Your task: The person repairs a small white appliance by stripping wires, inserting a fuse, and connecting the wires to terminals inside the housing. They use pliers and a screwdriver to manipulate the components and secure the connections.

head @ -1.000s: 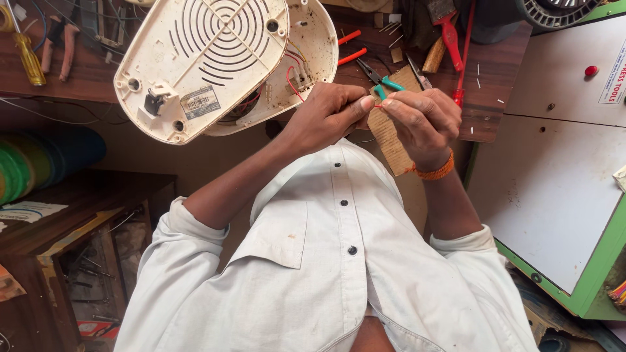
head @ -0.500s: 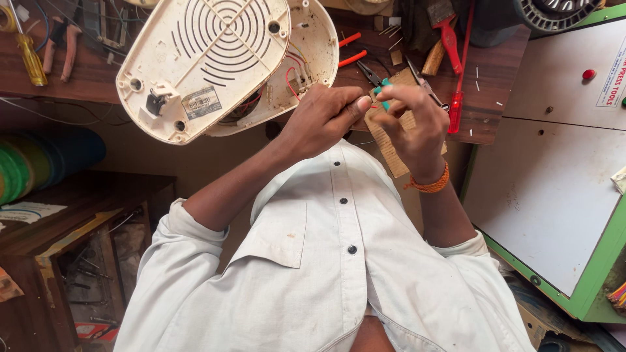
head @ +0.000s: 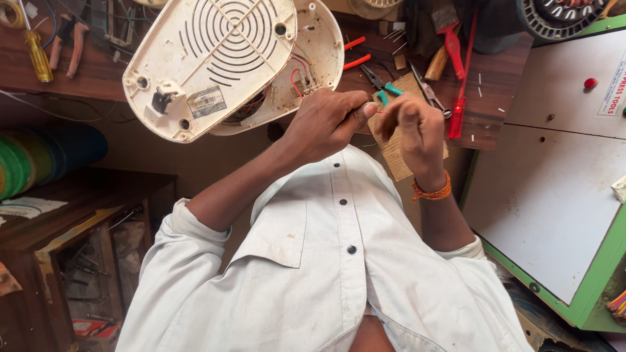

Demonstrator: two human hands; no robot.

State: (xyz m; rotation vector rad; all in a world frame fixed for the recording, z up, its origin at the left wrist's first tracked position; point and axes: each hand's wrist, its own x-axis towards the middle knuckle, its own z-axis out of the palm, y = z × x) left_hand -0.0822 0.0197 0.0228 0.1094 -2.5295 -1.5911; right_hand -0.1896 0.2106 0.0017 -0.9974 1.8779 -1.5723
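Note:
My left hand (head: 324, 124) and my right hand (head: 415, 128) meet fingertip to fingertip above my lap, pinching a thin red wire (head: 379, 111) between them. The right wrist wears an orange thread bracelet (head: 430, 193). Just left of the hands, a cream plastic appliance housing (head: 208, 62) with a round vent grille lies on the bench edge. Its cover is swung apart, and red wires (head: 297, 70) show inside the open shell. How far the pinched wire runs is hidden by my fingers.
Small pliers with teal handles (head: 383, 85) lie on a piece of cardboard (head: 396, 153) behind my hands. A red screwdriver (head: 458, 104), a red brush (head: 448, 34) and a yellow screwdriver (head: 36, 53) lie on the wooden bench. A white cabinet with green trim (head: 554, 189) stands to the right.
My right hand has risen from the cardboard and turned, fingers now curled against my left thumb. The left hand has barely shifted. The housing has not moved.

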